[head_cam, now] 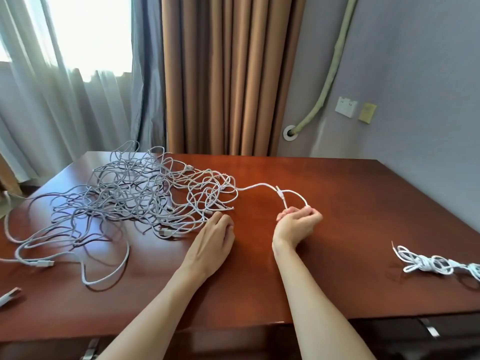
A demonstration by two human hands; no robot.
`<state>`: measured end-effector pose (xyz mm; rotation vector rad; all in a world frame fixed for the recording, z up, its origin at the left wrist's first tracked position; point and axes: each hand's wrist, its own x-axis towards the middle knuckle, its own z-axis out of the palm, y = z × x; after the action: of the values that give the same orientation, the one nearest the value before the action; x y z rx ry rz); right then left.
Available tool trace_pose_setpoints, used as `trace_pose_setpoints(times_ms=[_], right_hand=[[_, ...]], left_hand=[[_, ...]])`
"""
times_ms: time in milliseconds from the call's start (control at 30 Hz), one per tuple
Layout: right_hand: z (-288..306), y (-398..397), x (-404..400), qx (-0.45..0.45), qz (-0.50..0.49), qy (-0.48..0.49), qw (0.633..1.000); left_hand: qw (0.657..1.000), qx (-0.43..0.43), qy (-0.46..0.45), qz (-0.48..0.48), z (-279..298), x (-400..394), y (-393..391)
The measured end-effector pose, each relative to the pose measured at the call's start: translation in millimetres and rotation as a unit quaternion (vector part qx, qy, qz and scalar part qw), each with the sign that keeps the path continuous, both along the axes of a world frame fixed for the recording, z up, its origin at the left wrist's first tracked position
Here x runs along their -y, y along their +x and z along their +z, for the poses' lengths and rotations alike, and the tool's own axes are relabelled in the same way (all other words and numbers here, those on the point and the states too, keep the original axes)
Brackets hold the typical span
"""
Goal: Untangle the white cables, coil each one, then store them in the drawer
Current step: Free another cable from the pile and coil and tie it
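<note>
tangle of white cables (124, 198) sprawled across left of tabletop (337, 203) | left hand (214, 233) laid flat, fingers together, at tangle's near edge | right hand (298, 220) curled round loop of freed strand (259, 187) — best drawn out slowly, tangle pinned | coiled cable (436, 265) parked far right

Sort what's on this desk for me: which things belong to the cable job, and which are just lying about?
Job:
- tangled cables
- cable end gripped by the right hand
- left hand, flat beside the tangle
- coiled cable
- drawer handles

Lying about:
- clip at the desk's left edge
- curtains
- wall sockets
</note>
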<state>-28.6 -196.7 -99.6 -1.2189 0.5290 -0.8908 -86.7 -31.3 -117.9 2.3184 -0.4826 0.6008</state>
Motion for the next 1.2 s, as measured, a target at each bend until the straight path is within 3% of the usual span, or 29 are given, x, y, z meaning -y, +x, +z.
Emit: trace_pose_setpoints(times_ms=[100,200,400,533,633,767,933,1100,1200], right_hand=[[4,-31,8,0.032,-0.038,-0.014,0.999],[17,-55,16,0.073,-0.013,0.008,0.997],[85,-104,32,0.193,-0.032,-0.039,0.980],[115,-133,32,0.250,-0.027,-0.077,0.965],[126,-149,32,0.263,-0.039,-0.074,0.961],[127,-161,42,0.227,-0.031,-0.101,0.968],[121,-173,49,0.117,0.105,-0.071,0.985],[125,-169,53,-0.013,0.225,-0.175,0.959],[136,-152,47,-0.024,0.262,-0.223,0.939]], left_hand=[[0.999,-0.023,-0.049,-0.008,-1,7,-6],[0.992,-0.052,-0.110,-0.014,2,25,-12],[0.978,-0.121,-0.170,-0.029,43,74,-6],[0.966,-0.180,-0.183,-0.036,71,103,10],[0.967,-0.176,-0.176,-0.045,87,118,22],[0.970,-0.132,-0.191,-0.073,125,125,20],[0.971,-0.024,-0.199,-0.133,206,116,14],[0.961,0.078,-0.146,-0.223,283,93,-13],[0.949,0.081,-0.118,-0.282,314,83,-35]])
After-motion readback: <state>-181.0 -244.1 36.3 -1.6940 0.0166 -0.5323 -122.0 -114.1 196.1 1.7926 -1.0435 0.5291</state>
